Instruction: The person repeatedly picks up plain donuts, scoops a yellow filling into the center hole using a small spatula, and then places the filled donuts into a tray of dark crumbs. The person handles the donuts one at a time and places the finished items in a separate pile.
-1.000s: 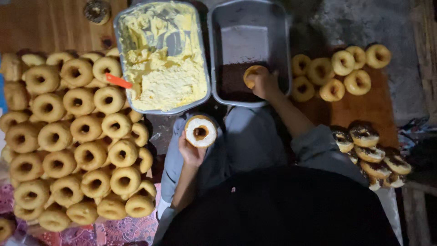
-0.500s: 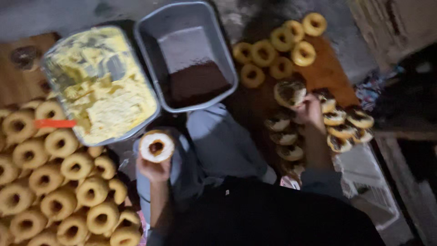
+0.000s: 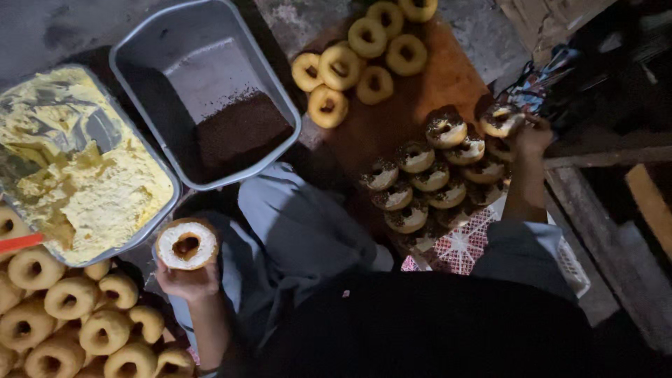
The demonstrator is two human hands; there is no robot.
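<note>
left hand (image 3: 187,280): closed under a cream-coated doughnut (image 3: 186,243), held up from below at the lower left, over the lap and just beside the cream tray (image 3: 150,157).
right hand (image 3: 530,136): reached out to the right, fingers closed on a sprinkled doughnut (image 3: 501,120) at the far edge of the finished pile (image 3: 434,178).
held doughnut, facing: coated face was turned up toward the camera, hole axis roughly vertical; ring lay flat, so no real long axis. Judged: kept level so the wet coating was not smeared.
sprinkled doughnut, facing: topping side was up, slightly tilted; touching the pile's neighbours. Whether it was set down or lifted could not be told.
cream tray: grey, filled with yellow cream, an orange handle (image 3: 19,242) was seen at its left edge.
sprinkle tray (image 3: 280,91): grey, dark sprinkles were gathered in its near corner, just beside the cream tray. Judged: both trays were kept within reach between the plain and finished stock.
plain doughnuts (image 3: 77,322): heaped lower left, beside the left hand.
second plain batch (image 3: 364,56): laid out on the wooden board (image 3: 427,98), apart from the finished pile.
</note>
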